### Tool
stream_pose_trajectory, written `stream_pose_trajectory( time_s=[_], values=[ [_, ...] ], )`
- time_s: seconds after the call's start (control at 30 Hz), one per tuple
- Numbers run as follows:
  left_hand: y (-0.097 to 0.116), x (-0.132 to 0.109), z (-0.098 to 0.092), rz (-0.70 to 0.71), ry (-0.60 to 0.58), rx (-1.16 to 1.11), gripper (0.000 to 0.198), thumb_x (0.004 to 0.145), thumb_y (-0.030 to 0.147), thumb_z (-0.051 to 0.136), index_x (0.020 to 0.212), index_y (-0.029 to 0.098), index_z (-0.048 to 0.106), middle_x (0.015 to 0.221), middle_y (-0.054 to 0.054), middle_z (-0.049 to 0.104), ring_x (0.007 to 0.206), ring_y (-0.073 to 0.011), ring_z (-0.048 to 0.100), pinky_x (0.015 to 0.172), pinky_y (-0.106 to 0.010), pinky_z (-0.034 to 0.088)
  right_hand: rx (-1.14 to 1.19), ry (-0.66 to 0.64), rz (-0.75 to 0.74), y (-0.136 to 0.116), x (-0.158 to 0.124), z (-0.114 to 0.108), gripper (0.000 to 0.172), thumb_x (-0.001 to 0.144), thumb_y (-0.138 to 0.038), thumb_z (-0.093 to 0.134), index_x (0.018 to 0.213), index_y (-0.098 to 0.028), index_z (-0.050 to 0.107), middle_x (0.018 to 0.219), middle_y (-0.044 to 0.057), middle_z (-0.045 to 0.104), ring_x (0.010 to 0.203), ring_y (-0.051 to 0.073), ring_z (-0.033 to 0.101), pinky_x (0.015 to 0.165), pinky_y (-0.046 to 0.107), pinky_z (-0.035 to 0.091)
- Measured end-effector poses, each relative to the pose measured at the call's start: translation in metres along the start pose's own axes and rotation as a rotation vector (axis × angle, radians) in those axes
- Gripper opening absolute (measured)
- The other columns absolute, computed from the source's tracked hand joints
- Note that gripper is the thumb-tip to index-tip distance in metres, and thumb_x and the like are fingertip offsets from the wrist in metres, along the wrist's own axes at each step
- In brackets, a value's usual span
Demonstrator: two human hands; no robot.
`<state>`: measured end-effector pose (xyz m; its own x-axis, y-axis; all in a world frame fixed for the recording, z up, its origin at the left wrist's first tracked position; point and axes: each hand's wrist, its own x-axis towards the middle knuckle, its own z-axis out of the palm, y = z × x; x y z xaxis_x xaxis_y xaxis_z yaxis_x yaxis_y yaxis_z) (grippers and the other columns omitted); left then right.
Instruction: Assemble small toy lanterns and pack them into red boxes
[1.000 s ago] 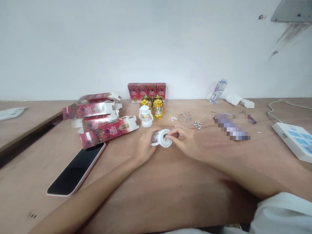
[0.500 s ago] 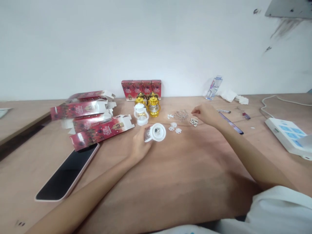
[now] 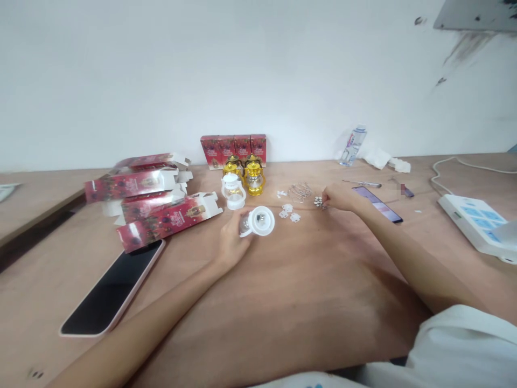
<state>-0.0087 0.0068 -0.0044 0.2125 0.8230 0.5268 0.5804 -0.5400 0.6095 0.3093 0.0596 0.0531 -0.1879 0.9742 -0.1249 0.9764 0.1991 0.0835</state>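
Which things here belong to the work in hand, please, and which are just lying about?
Probably the job's:
- tilted lantern in the left hand
- round pieces at the right hand
- small white plates
- standing white lantern

Apparently lying about:
- pink-edged phone
- crumpled white paper
- power strip

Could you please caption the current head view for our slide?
Left hand holds a white lantern; right hand at small round pieces.

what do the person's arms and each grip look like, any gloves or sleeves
The left grip and right grip are bare hands: no gloves, rings or bracelets show. The left forearm and right forearm are uncovered. Loose whitish fabric, apparently a sleeve, shows at lower right; no left sleeve is in view.
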Motion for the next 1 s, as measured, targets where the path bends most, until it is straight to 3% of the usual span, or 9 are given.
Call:
stream_pose_trajectory(
  time_s=[0.33, 0.47, 0.6, 0.67, 0.8, 1.0],
  values=[
    [0.001, 0.000, 0.000, 0.005, -0.002, -0.005, 0.036, 0.073, 0.018, 0.059, 0.108, 0.023, 0.052, 0.107, -0.002, 0.065, 0.094, -0.0185, 0.062, 0.080, -0.029, 0.049, -0.041, 0.035, -0.013, -0.009, -0.004, -0.003, 0.022, 0.078, -0.012, 0.048, 0.072, -0.014, 0.069, 0.081, 0.012, 0.069, 0.073, 0.020, 0.062, 0.061, 0.026, 0.037],
    [0.001, 0.000, -0.001, 0.016, -0.005, -0.027, 0.036, 0.073, 0.017, 0.059, 0.108, 0.023, 0.052, 0.106, -0.002, 0.065, 0.096, -0.0185, 0.062, 0.082, -0.029, 0.049, 0.310, 0.251, -0.182, -0.031, -0.014, -0.011, 0.017, 0.081, -0.022, 0.052, 0.079, -0.017, 0.069, 0.082, 0.006, 0.070, 0.074, 0.016, 0.061, 0.067, 0.025, 0.041],
    [0.002, 0.000, -0.001, 0.021, -0.013, -0.033, 0.037, 0.073, 0.016, 0.059, 0.108, 0.024, 0.052, 0.107, -0.001, 0.065, 0.096, -0.0183, 0.062, 0.081, -0.029, 0.049, 0.754, 0.538, -0.349, -0.078, -0.035, -0.017, 0.020, 0.084, -0.033, 0.055, 0.080, -0.018, 0.067, 0.077, 0.003, 0.069, 0.070, 0.014, 0.061, 0.065, 0.025, 0.045],
    [0.003, -0.001, -0.002, 0.038, -0.020, -0.042, 0.037, 0.073, 0.016, 0.059, 0.109, 0.023, 0.051, 0.107, -0.001, 0.065, 0.096, -0.0180, 0.062, 0.082, -0.029, 0.049, 0.835, 0.568, -0.481, -0.099, -0.043, -0.016, 0.018, 0.085, -0.032, 0.055, 0.080, -0.018, 0.065, 0.076, 0.002, 0.068, 0.070, 0.013, 0.061, 0.066, 0.025, 0.047],
    [0.006, -0.001, -0.002, 0.076, -0.037, -0.041, 0.037, 0.074, 0.016, 0.059, 0.109, 0.023, 0.051, 0.109, -0.002, 0.064, 0.097, -0.0177, 0.062, 0.084, -0.030, 0.048, 0.777, 0.613, -0.675, -0.119, -0.050, -0.011, 0.013, 0.088, -0.027, 0.054, 0.084, -0.018, 0.062, 0.081, 0.003, 0.066, 0.075, 0.013, 0.060, 0.069, 0.026, 0.048],
    [0.006, -0.002, -0.003, 0.124, -0.061, 0.014, 0.036, 0.075, 0.013, 0.055, 0.110, 0.021, 0.050, 0.109, -0.003, 0.064, 0.098, -0.0176, 0.062, 0.083, -0.030, 0.049, 0.642, 0.707, -0.678, -0.123, -0.053, -0.008, 0.009, 0.088, -0.021, 0.053, 0.084, -0.017, 0.059, 0.080, 0.005, 0.065, 0.074, 0.014, 0.059, 0.068, 0.027, 0.046]
  ],
)
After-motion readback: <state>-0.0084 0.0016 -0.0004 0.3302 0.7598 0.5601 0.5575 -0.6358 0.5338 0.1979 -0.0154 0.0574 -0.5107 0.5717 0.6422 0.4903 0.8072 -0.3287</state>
